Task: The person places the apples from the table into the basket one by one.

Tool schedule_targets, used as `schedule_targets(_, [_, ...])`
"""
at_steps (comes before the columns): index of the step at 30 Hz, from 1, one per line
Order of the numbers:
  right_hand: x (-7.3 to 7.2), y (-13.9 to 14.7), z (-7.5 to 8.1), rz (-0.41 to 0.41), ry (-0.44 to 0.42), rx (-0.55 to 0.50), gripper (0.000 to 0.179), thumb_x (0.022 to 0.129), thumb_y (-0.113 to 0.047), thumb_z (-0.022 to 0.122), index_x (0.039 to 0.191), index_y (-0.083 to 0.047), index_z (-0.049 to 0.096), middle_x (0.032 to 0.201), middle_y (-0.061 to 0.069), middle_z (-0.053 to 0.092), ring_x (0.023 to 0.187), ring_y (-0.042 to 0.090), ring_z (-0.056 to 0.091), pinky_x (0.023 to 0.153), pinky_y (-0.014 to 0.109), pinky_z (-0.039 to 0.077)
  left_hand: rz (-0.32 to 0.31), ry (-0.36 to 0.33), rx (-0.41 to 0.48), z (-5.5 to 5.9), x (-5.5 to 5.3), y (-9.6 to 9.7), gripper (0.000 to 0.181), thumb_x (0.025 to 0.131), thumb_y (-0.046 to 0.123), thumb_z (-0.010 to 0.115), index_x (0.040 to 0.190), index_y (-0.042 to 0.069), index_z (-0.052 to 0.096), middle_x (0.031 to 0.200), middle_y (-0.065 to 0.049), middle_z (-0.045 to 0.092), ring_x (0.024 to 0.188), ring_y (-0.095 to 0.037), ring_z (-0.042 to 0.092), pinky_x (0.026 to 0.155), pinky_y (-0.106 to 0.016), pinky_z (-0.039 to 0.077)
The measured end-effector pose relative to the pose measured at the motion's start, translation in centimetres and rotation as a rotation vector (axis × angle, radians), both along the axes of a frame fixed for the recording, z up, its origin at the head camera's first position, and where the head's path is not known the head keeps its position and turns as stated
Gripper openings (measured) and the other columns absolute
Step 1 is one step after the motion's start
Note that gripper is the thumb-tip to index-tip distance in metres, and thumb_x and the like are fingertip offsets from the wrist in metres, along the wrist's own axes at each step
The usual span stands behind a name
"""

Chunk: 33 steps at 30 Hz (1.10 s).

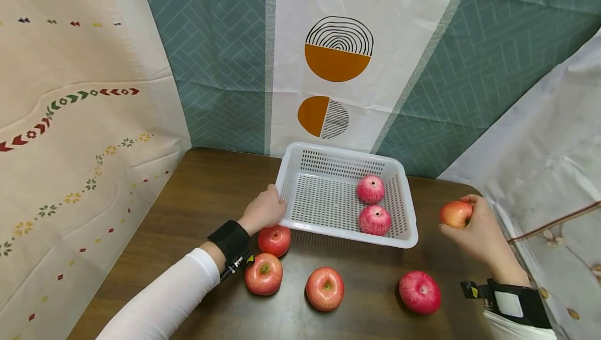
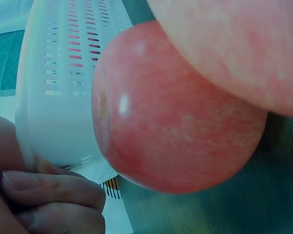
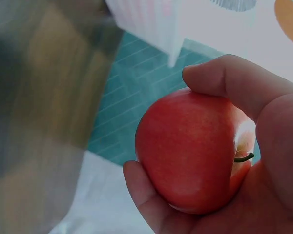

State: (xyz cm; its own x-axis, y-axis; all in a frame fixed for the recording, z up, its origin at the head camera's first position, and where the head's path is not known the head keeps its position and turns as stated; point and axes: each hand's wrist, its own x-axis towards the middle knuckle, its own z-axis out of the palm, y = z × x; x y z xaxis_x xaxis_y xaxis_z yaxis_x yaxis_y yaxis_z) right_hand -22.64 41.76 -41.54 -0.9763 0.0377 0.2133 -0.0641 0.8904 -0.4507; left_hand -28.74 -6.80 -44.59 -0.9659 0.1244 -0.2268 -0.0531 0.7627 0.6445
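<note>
A white plastic basket with slotted walls stands toward the back of the table, two dark pink apples in its right part. My left hand grips its left front corner; in the left wrist view the curled fingers show at the basket wall. Out to the right of the basket, my right hand holds a red-yellow apple. The right wrist view shows this apple between thumb and fingers, its short stem turned toward the palm.
Just below the left hand lie two red apples, one close to the basket, the other nearer me. Another red apple sits at front centre, a dark pink apple at front right. Patterned curtains hang behind the brown table.
</note>
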Motion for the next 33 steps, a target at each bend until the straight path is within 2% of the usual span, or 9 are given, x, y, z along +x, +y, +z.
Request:
schedule_targets(6, [-1.3, -2.4, 1.6, 0.024, 0.008, -0.025, 0.086, 0.080, -0.019, 0.089, 0.143, 0.009, 0.038, 0.118, 0.033, 0.053, 0.100, 0.046, 0.053, 0.075, 0.046, 0.043, 0.001, -0.010, 0.000, 0.0, 0.0, 0.1, 0.046, 0.105, 0.019, 0.057, 0.138, -0.010, 0.045, 0.104, -0.019, 0.064, 0.083, -0.029, 0.066, 0.066, -0.040, 0.053])
schedule_targets(12, [-2.7, -5.1, 2.3, 0.083, 0.022, -0.029, 0.082, 0.080, -0.016, 0.089, 0.144, 0.007, 0.042, 0.125, 0.032, 0.052, 0.105, 0.046, 0.053, 0.080, 0.056, 0.049, 0.002, -0.019, -0.020, -0.2, 0.1, 0.1, 0.047, 0.105, 0.020, 0.057, 0.139, -0.009, 0.044, 0.104, -0.018, 0.065, 0.083, -0.029, 0.066, 0.067, -0.040, 0.052])
schedule_targets(17, [-3.5, -7.7, 2.7, 0.132, -0.026, -0.035, 0.079, 0.083, -0.014, 0.086, 0.146, 0.003, 0.042, 0.127, 0.030, 0.051, 0.110, 0.046, 0.052, 0.083, 0.062, 0.054, 0.003, -0.021, -0.037, -0.3, 0.2, 0.1, 0.047, 0.105, 0.021, 0.057, 0.139, -0.009, 0.043, 0.102, -0.018, 0.065, 0.081, -0.028, 0.066, 0.065, -0.040, 0.052])
schedule_targets(24, [-4.5, -10.7, 2.6, 0.206, -0.097, -0.014, 0.078, 0.082, -0.016, 0.085, 0.148, -0.004, 0.045, 0.134, 0.030, 0.047, 0.113, 0.044, 0.054, 0.086, 0.062, 0.057, -0.001, -0.002, -0.043, -0.4, 0.2, 0.2, 0.047, 0.105, 0.021, 0.057, 0.138, -0.010, 0.044, 0.101, -0.018, 0.065, 0.079, -0.028, 0.065, 0.063, -0.039, 0.051])
schedule_targets(33, [-6.7, -14.4, 1.6, 0.324, -0.187, 0.040, 0.078, 0.077, -0.016, 0.088, 0.145, -0.007, 0.053, 0.130, 0.025, 0.052, 0.111, 0.039, 0.058, 0.086, 0.055, 0.058, 0.001, 0.007, -0.043, -0.4, 0.3, 0.1, 0.047, 0.104, 0.020, 0.056, 0.138, -0.010, 0.043, 0.101, -0.018, 0.064, 0.080, -0.028, 0.065, 0.063, -0.040, 0.051])
